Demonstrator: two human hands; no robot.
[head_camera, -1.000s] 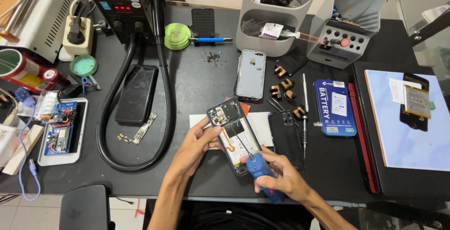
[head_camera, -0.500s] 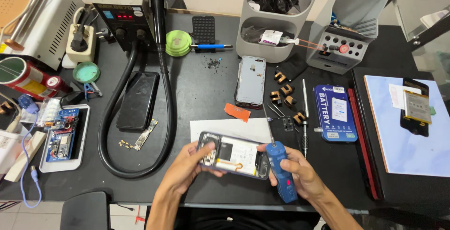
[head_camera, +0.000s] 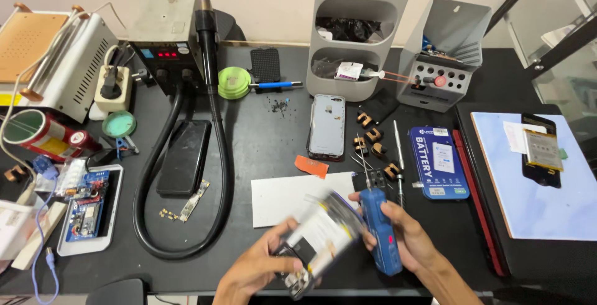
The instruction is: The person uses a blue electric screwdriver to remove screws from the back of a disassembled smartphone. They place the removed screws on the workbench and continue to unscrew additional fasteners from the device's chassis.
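- Head view: the left hand (head_camera: 264,268) grips an opened phone (head_camera: 320,243), motion-blurred and tilted, just above the counter (head_camera: 267,149) edge.
- The right hand (head_camera: 407,243) wraps a blue electric screwdriver (head_camera: 379,230), tip up, just right of the phone.
- A white sheet (head_camera: 286,199) lies just beyond both hands.

A phone repair workshop: on the black table (head_camera: 273,149) a hot-air rework station (head_camera: 171,28) stands at upper left, opened phones (head_camera: 327,126) lie mid-frame, and a boxed battery (head_camera: 438,162) sits right of centre.
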